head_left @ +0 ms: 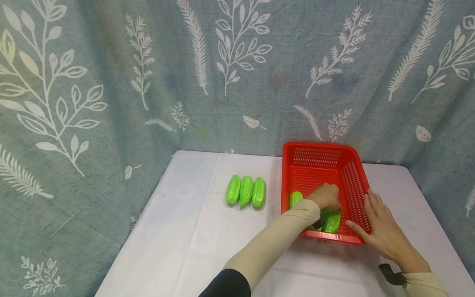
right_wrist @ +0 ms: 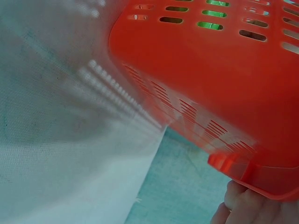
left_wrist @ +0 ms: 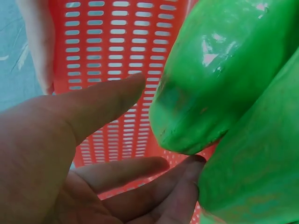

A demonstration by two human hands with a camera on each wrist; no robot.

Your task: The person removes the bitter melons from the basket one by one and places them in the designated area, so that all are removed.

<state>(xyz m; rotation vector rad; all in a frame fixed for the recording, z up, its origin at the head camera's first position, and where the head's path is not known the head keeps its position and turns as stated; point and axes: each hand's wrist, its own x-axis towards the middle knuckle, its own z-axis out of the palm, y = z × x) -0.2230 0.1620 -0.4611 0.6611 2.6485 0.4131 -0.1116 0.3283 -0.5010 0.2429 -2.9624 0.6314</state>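
My left hand (head_left: 326,195) is down inside a red plastic basket (head_left: 320,145). In the left wrist view, its thumb and fingers stand apart with nothing between them. The fingertips reach the end of a glossy green cucumber-shaped vegetable (left_wrist: 252,172), and another such vegetable (left_wrist: 219,70) lies above it. In the head view, green vegetables (head_left: 331,222) show at the basket's near side, partly hidden by my left arm. My right hand (head_left: 387,233) holds the basket's near right corner, thumb over the rim and fingers along the right side. Its fingers (right_wrist: 252,205) appear at the rim in the right wrist view.
Left of the basket, three matching green vegetables (head_left: 245,191) lie side by side on the white-covered table (head_left: 200,239). A grey-green curtain (head_left: 237,115) with white leaf prints hangs behind the table and at both sides.
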